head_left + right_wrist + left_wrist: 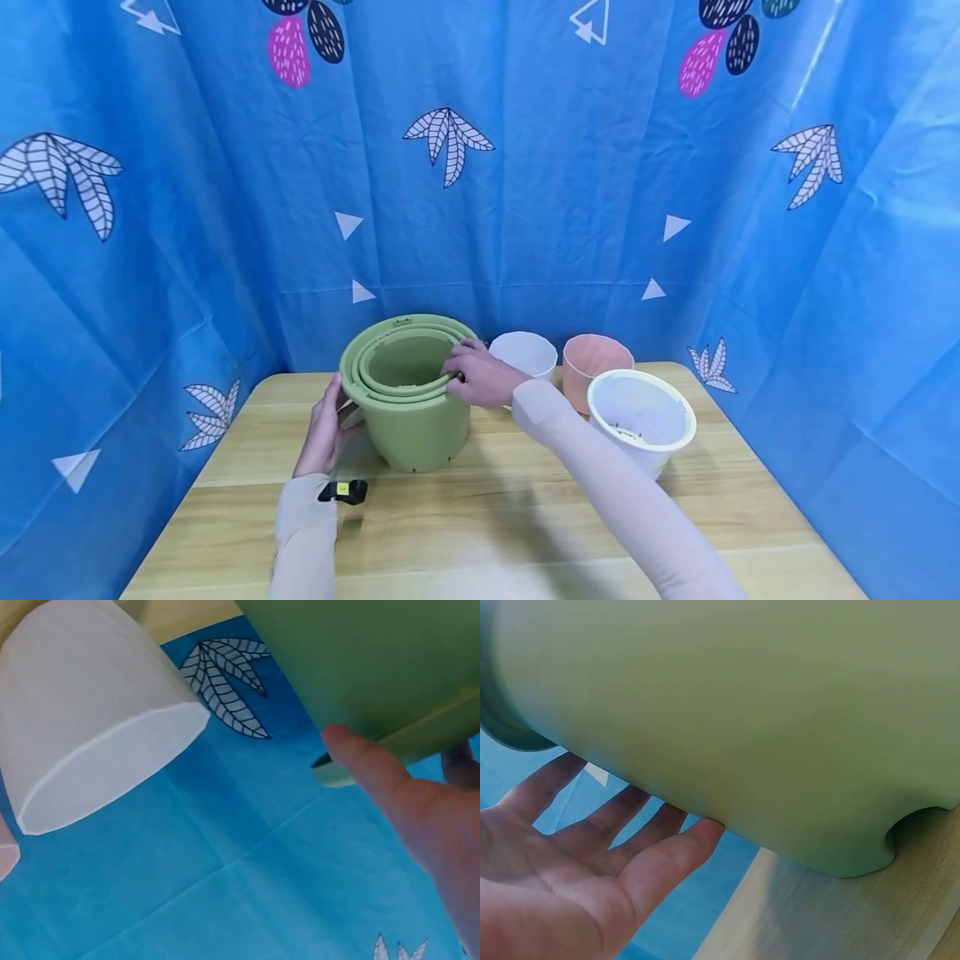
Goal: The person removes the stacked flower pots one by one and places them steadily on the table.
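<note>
A large green flowerpot [420, 433] stands upright on the table, with smaller green pots nested inside it. The innermost green pot [408, 360] shows its opening at the centre. On the left, my left hand [324, 429] rests against the large pot's side. Its fingers are spread, with the fingertips [709, 829] at the wall below the rim in the left wrist view. My right hand [483, 375] grips the green rim on the right, fingers over the edge. In the right wrist view, the thumb [360, 754] lies against the green wall by the rim.
To the right stand a white pot [522, 352] at the back, a pink pot [596, 358] beside it, and a cream-rimmed white pot [645, 408] nearer. A blue patterned curtain [465, 233] surrounds the wooden table [420, 533] at the back and sides.
</note>
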Available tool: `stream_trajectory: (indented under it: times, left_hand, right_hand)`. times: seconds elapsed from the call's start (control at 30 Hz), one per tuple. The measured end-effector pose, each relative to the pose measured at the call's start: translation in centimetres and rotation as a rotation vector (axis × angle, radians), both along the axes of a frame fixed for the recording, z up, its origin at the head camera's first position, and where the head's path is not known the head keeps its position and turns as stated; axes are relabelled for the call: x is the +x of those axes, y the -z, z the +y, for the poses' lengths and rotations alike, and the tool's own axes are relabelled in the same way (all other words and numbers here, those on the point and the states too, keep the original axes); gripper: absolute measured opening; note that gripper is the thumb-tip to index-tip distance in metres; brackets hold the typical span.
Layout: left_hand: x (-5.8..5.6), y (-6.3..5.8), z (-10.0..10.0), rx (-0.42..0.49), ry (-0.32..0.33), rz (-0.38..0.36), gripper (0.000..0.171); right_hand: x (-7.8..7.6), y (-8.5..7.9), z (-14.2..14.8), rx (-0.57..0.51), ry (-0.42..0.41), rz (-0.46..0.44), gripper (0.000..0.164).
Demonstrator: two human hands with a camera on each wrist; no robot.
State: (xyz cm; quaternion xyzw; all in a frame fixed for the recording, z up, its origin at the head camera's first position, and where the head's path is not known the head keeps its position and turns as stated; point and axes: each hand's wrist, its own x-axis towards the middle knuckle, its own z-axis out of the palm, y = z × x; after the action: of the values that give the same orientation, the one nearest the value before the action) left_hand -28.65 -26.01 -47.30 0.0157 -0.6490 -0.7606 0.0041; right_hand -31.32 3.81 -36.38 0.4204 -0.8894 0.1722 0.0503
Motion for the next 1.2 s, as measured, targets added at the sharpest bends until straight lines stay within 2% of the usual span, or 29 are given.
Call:
stream_trajectory:
  times: [0.1, 0.27, 0.5, 0.67, 0.83, 1.0, 1.2]
  left_hand:
    - [0.0, -0.1, 0.0, 0.003, -0.004, -0.007, 0.079]
    - [0.1, -0.1, 0.1, -0.022, -0.014, -0.008, 0.078]
    - [0.1, 0.0, 0.1, -0.022, -0.01, -0.008, 0.078]
    - [0.0, 0.1, 0.1, -0.035, -0.009, 0.003, 0.079]
    - [0.1, 0.1, 0.1, -0.04, -0.007, 0.004, 0.08]
    - [0.1, 0.0, 0.1, -0.034, -0.003, 0.002, 0.08]
    - [0.1, -0.1, 0.0, -0.035, -0.001, -0.004, 0.081]
  right_hand:
    - [-0.1, 0.0, -0.1, -0.017, 0.048, -0.042, 0.028]
    - [-0.2, 0.4, 0.1, -0.126, 0.114, -0.133, 0.015]
    - [-0.1, 1.2, -0.1, -0.306, 0.139, -0.206, 0.034]
    - [0.2, 1.8, -0.2, -0.47, 0.218, -0.222, 0.036]
    - [0.4, 2.2, -0.2, -0.577, 0.288, -0.234, 0.034]
    - [0.4, 2.1, -0.4, -0.596, 0.308, -0.264, 0.04]
    - [0.6, 1.6, -0.6, -0.55, 0.307, -0.285, 0.066]
